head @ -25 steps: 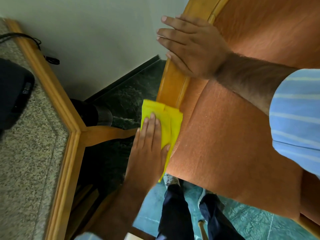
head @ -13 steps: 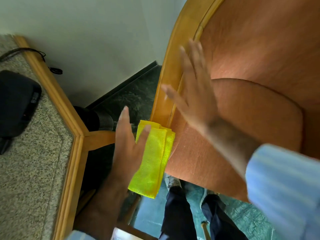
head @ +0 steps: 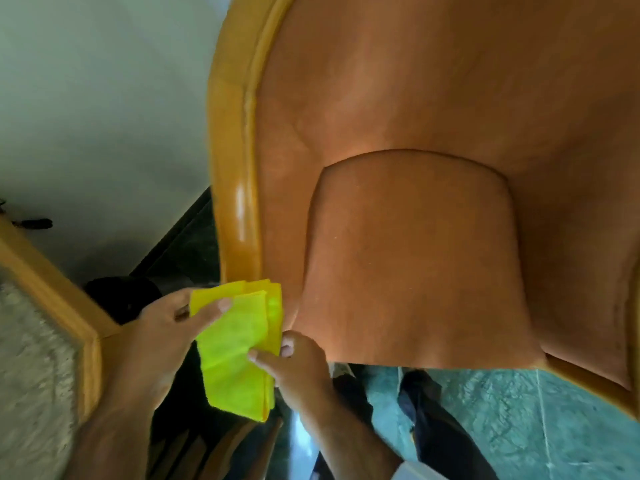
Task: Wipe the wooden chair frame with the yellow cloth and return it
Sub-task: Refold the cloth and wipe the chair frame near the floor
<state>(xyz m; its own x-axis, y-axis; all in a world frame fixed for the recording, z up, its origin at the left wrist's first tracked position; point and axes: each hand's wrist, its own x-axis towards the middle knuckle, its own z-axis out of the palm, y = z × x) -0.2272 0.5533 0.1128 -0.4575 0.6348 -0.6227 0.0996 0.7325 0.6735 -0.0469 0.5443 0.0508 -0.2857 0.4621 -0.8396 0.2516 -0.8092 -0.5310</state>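
Note:
The folded yellow cloth (head: 239, 344) hangs between both hands, just below the lower end of the glossy wooden chair frame (head: 235, 174). My left hand (head: 162, 337) pinches the cloth's upper left corner with thumb on top. My right hand (head: 294, 365) grips the cloth's right edge between thumb and fingers. The cloth's top edge lies close to the frame's lower end; I cannot tell whether they touch. Orange upholstery (head: 415, 237) fills the chair's seat and back.
A granite-topped table with a wooden rim (head: 69, 317) stands at the left. A pale wall (head: 104, 116) lies behind, with a dark skirting and dark floor below. Green tiled floor (head: 502, 427) and my dark trouser legs (head: 433, 427) show at the bottom.
My right hand has dropped from the chair's side rail down to the cloth and taken its right edge. The left hand shifted from pressing the cloth to pinching its corner. The view moved up.

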